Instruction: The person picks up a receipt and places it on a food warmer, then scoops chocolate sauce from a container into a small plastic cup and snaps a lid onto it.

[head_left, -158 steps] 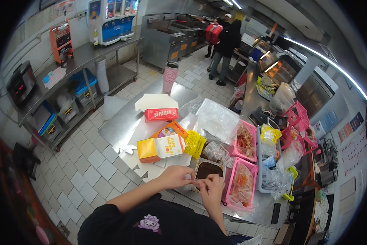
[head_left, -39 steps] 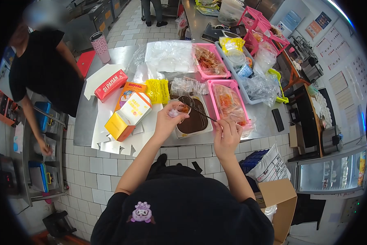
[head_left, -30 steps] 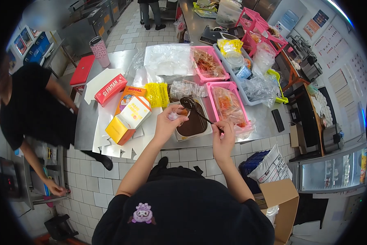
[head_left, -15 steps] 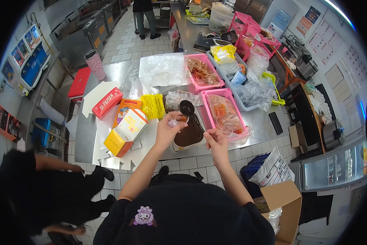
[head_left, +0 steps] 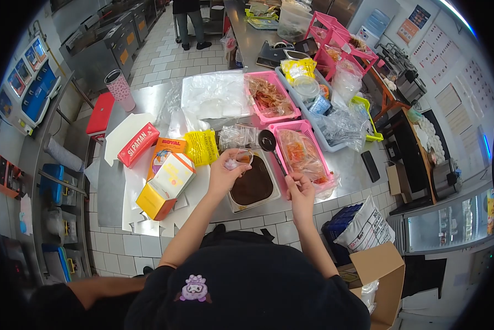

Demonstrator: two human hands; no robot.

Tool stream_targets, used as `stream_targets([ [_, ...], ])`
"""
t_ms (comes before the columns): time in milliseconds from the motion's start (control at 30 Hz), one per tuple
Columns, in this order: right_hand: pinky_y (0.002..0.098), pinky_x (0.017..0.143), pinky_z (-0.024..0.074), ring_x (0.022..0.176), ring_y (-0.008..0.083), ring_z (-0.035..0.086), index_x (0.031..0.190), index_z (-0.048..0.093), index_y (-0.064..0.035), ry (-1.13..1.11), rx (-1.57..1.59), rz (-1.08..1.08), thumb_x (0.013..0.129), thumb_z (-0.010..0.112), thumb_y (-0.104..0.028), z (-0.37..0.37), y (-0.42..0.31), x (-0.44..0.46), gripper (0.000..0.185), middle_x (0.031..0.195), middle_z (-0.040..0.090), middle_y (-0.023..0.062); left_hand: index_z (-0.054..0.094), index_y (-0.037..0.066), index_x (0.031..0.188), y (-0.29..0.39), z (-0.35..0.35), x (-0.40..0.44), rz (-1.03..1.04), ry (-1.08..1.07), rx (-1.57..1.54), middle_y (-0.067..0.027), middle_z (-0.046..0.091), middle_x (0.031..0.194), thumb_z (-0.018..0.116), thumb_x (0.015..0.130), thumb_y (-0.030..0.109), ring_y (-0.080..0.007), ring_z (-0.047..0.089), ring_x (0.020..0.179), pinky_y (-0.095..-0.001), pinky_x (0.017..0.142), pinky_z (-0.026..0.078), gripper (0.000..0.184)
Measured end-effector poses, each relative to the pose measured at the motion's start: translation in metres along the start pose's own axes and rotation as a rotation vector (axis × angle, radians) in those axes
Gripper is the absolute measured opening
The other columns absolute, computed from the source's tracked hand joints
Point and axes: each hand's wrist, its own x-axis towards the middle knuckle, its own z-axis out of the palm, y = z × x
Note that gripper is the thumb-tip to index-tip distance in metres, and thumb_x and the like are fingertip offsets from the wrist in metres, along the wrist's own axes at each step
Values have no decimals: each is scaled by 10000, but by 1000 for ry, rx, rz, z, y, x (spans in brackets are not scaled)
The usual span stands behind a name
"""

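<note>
The steel counter [head_left: 344, 181] bears a pink tumbler [head_left: 119, 91], a SIPAMAN box [head_left: 139, 145], a metal container of brown sauce [head_left: 252, 185], pink baskets [head_left: 268, 97] and a black phone [head_left: 370, 166].

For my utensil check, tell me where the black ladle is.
In the head view, the black ladle is in the right hand, its bowl at the nearer pink basket's left edge.

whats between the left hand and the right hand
In the head view, a tub of dark sauce lies between the left hand and the right hand, which holds a black ladle.
</note>
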Motion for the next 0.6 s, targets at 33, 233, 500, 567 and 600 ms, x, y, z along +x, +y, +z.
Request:
stream_targets([
  [33,207,506,354,569,54,455,909,603,-41,31,-147,-58,886,643,-106,-11,15,7,80,717,530,-26,568,21,1134,0,-3,2,-4,-3,-2,-66,667,984,718,770,-14,-77,612,742,-204,584,498,395],
  [233,364,737,423,823,244,572,921,622,-64,7,-1056,-326,851,651,-174,-8,49,0,134,861,594,72,571,16,1139,12,-10,6,-6,-29,43,-74,673,1006,723,761,-9,-78,613,753,-203,590,494,408],
  [500,442,929,328,1009,266,523,974,640,-83,49,-958,-537,774,719,-234,67,-20,29,263,992,571,67,640,38,1057,20,-5,9,163,-162,413,-75,697,962,803,699,80,-154,667,868,-268,786,509,396],
  [567,447,968,311,1036,261,508,985,639,-84,62,-1045,-497,743,735,-227,74,-23,31,298,1015,562,67,644,41,1051,20,-9,11,182,-197,424,-78,695,962,808,691,86,-166,669,863,-273,779,511,398],
  [600,447,968,311,1036,261,508,985,639,-84,75,-1049,-486,743,735,-227,76,-23,32,298,1015,562,67,648,43,1045,19,-11,12,207,-209,436,-81,694,962,812,684,91,-179,671,857,-278,772,514,399],
])
